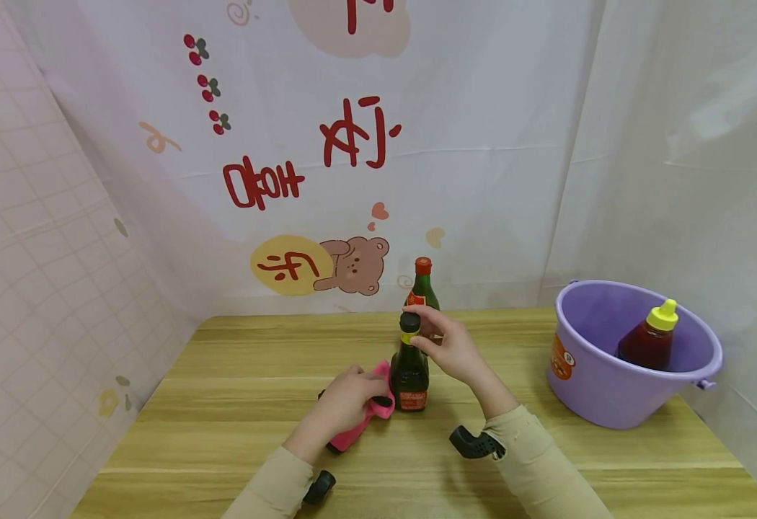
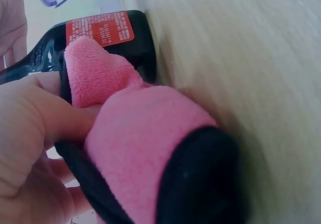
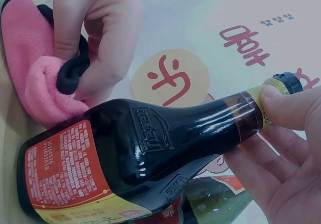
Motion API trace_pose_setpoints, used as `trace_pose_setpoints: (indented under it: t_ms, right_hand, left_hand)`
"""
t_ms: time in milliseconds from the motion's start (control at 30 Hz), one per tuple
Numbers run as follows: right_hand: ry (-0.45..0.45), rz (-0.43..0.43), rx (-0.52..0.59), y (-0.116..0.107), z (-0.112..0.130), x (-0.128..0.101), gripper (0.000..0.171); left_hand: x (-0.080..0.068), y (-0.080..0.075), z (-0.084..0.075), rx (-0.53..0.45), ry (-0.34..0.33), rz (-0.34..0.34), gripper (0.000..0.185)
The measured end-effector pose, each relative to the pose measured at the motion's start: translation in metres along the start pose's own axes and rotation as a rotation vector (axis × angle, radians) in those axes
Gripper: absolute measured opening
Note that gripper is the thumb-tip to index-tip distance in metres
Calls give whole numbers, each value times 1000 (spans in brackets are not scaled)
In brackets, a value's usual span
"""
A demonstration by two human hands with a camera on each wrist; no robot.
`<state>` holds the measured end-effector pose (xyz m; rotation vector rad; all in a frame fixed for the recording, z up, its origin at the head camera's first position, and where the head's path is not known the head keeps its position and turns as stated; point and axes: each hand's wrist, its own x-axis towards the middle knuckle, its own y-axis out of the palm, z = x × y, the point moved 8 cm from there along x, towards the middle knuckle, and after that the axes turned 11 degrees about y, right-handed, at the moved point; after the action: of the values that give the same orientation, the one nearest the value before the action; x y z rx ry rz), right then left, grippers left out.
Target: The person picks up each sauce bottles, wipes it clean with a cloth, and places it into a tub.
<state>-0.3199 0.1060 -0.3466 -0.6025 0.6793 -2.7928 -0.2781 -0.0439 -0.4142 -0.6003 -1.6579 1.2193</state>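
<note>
A dark sauce bottle [image 1: 409, 375] with a black cap, a yellow neck band and a red label stands on the table. My right hand [image 1: 450, 346] grips its neck between thumb and fingers, just below the cap. Bunched in my left hand [image 1: 342, 404] is a pink cloth with black edging [image 2: 145, 133], pinched between thumb and fingers. Part of the cloth touches or nearly touches the bottle's lower side, as the right wrist view shows. Close behind stands a green bottle [image 1: 424, 288] with a red cap, partly hidden by the right hand and the dark bottle.
On the right of the wooden table [image 1: 255, 375] stands a purple bucket [image 1: 599, 400]. Inside it leans a dark red squeeze bottle [image 1: 644, 346] with a yellow cap. A printed white curtain [image 1: 482, 180] hangs behind the table, and a checked one [image 1: 28, 252] at the left.
</note>
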Motion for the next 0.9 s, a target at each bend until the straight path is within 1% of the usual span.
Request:
trace_pose_setpoints:
  t_ms: [133, 233, 400, 567, 700, 900]
  right_hand:
    - [2, -3, -1, 0, -1, 0, 49]
    - [-3, -3, -4, 0, -1, 0, 49]
    - [1, 2, 1, 1, -2, 1, 49]
    - [6, 0, 2, 1, -1, 0, 49]
    - [10, 2, 4, 0, 0, 0, 49]
    - [31, -2, -18, 2, -1, 1, 50]
  left_hand:
    - [2, 5, 0, 12, -8, 48, 31]
    - [2, 7, 0, 9, -4, 63, 32]
    - [2, 7, 2, -11, -2, 63, 33]
    - [-3, 3, 6, -23, -34, 52, 29]
    - [-7, -6, 10, -22, -47, 12, 30]
    - [-7, -32, 18, -25, -59, -108, 32]
